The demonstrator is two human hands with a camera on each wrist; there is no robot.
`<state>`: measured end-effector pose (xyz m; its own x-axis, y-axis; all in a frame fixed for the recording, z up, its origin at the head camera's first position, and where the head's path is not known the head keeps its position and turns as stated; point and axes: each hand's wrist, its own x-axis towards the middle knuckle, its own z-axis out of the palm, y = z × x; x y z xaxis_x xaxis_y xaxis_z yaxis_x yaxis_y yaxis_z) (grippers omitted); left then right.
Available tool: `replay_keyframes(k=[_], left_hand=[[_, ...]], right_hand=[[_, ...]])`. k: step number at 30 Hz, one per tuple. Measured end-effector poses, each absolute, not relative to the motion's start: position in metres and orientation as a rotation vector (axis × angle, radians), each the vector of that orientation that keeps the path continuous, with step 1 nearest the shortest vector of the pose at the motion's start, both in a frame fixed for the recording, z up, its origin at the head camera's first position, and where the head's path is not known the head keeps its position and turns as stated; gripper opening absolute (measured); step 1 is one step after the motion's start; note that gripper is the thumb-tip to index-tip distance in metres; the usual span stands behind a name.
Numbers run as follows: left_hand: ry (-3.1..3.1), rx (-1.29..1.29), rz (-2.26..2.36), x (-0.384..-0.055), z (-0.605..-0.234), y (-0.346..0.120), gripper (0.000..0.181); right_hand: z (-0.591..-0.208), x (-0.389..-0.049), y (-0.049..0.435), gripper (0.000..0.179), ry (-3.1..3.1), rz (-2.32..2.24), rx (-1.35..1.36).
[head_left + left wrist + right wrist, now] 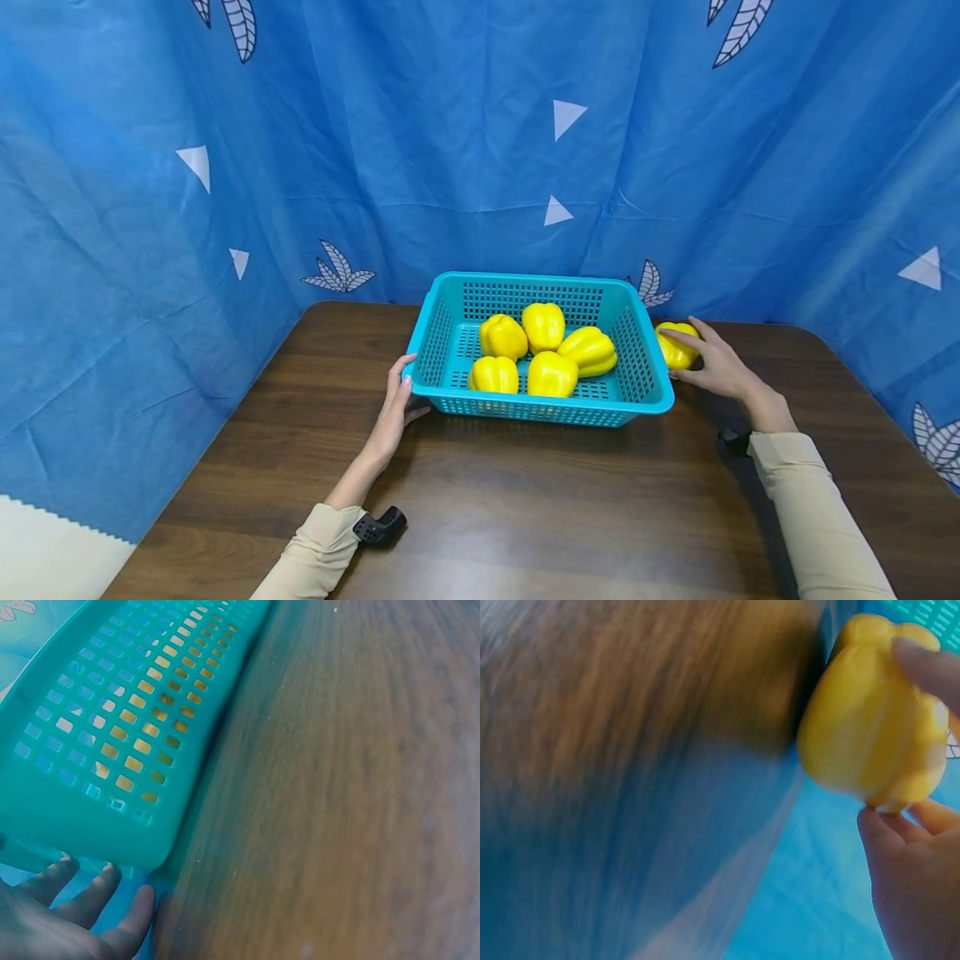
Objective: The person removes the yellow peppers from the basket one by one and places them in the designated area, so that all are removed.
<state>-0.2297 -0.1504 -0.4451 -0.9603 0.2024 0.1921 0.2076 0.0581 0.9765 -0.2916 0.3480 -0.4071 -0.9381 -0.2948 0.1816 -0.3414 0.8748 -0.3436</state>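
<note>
To the right of the basket, my right hand [722, 367] holds a yellow bell pepper [677, 345], thumb on one side and fingers on the other. The right wrist view shows this bell pepper [874, 724] close up between thumb and fingertips. My left hand [390, 406] touches the left end of a turquoise plastic basket [517, 407] near its front corner. Fingers [133, 922] of that hand lie fairly straight against the basket's end wall in the left wrist view. Inside the basket sit several yellow bell peppers, one [552, 374] near the front wall.
Basket and hands are over a dark brown wooden table [555, 508]. A blue curtain [450, 167] with white triangles and leaf prints hangs behind the table and along both sides. The basket stands near the table's back edge.
</note>
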Motion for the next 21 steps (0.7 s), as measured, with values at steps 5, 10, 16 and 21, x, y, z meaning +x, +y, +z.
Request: replay_keyframes(k=[5,10,16,21], left_hand=[[-2.281,-0.446,-2.105,-0.2293,-0.4431,-0.1504,0.046],[-2.279,-0.452,-2.101,-0.2295,-0.441,-0.1499,0.046],[-2.274,-0.449,-2.108,-0.2288,-0.4414,-0.1499,0.046],[-2.286,-0.433,-2.113,-0.2274,-0.442,-0.1501,0.045]], right_hand=[[-0.4053,-0.2937,0.3488,0.066,-2.937,0.569,0.482],[-0.4034,-0.2957,0.3485,0.066,-2.963,0.569,0.445],[-0.408,-0.2986,0.3466,0.066,-2.975,0.589,0.418],[-0.411,-0.3014,0.3452,0.067,-2.965,0.587,0.409]])
